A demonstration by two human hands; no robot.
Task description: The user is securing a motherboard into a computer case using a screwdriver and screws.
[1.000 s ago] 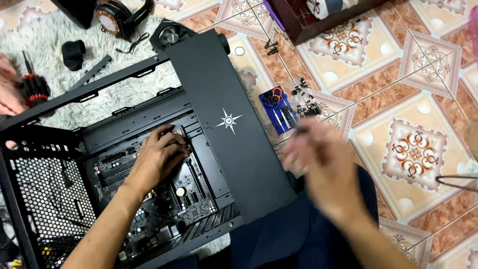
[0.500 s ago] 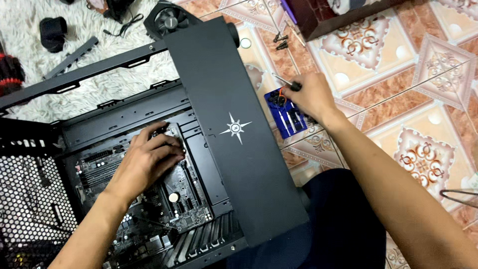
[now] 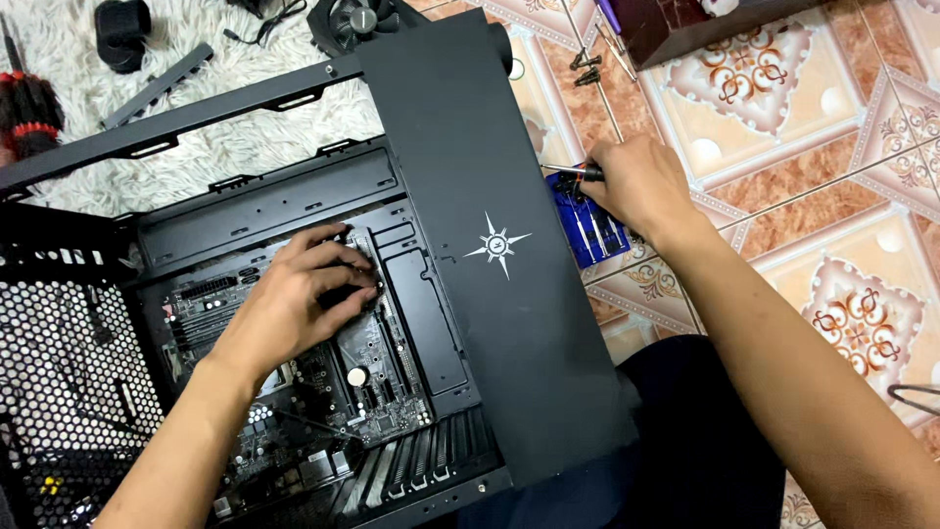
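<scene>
Left hand [image 3: 299,294] presses curled fingers on green circuit board [image 3: 367,377] inside open black metal computer case [image 3: 470,196]. Right hand [image 3: 636,181] grasps small red-tipped screwdriver [image 3: 576,172] over blue plastic bit tray [image 3: 587,220].

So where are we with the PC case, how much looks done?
Done: the case lies open on its side with the motherboard sitting inside. In hand: the left hand rests on the board, while the right hand picks a small screwdriver at the blue tool set. Left: loose screws and a fan lie on the floor, unfitted.
</scene>
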